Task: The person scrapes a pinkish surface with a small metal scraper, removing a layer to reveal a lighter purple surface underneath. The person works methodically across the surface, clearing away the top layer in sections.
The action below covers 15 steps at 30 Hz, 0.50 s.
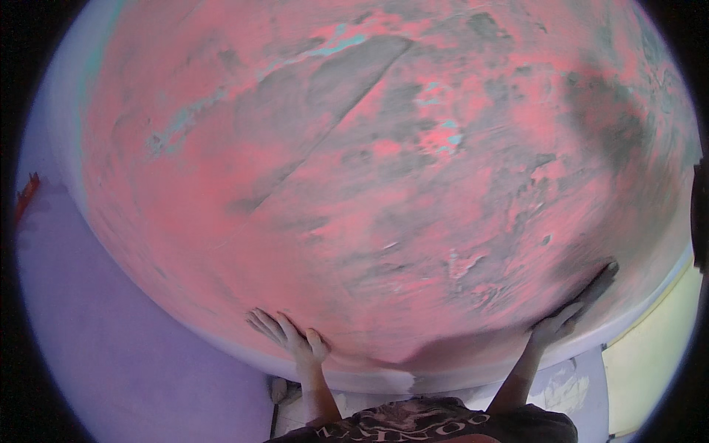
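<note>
A broad patchy surface (354,210), pink with grey smears and small light-blue spots, fills most of the view. It looks like plaster or filler, with a thin diagonal line running across it. My left hand (293,338) lies against its near edge, fingers apart and nothing held. At the lower right, my right hand (554,326) grips a long dark flat tool (595,285) laid along the surface. Its exact kind cannot be told, as the hand and shadow cover part of it. Both hands and forearms look whitened, perhaps by dust.
A plain purple surface (138,332) adjoins on the left, with a red object (26,196) at its far rim. A pale yellow panel (645,349) stands at lower right. A dark object (700,216) cuts into the right rim. My dark printed shirt (421,423) shows below.
</note>
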{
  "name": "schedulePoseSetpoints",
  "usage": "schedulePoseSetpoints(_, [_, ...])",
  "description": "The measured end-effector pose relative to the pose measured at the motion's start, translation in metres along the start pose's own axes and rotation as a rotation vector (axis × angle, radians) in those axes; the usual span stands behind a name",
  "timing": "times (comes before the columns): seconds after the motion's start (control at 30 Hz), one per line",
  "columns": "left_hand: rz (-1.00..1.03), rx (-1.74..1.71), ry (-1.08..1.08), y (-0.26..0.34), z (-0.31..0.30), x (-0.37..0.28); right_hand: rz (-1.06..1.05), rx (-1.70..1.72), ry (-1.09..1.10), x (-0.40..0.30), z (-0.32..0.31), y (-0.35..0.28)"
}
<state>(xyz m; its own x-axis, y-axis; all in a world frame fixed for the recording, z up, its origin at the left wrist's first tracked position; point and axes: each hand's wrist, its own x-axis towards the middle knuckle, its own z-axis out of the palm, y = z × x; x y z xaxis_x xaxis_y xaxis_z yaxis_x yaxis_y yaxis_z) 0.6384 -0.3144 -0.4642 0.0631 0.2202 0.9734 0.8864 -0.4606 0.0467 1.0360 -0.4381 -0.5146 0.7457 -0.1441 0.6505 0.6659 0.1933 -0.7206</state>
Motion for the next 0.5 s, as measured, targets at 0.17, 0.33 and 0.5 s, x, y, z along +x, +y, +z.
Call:
schedulePoseSetpoints(0.17, [0.051,0.007,-0.041,-0.025,0.002,-0.011,-0.223,-0.014,0.031,-0.038,0.021,-0.006])
schedulePoseSetpoints(0.33, [0.023,-0.027,-0.177,-0.036,0.005,-0.004,-0.255,-0.013,-0.109,-0.033,0.053,-0.070])
schedulePoseSetpoints(0.5, [0.006,-0.087,-0.209,-0.054,0.023,-0.020,-0.377,-0.062,-0.080,-0.089,0.071,-0.060])
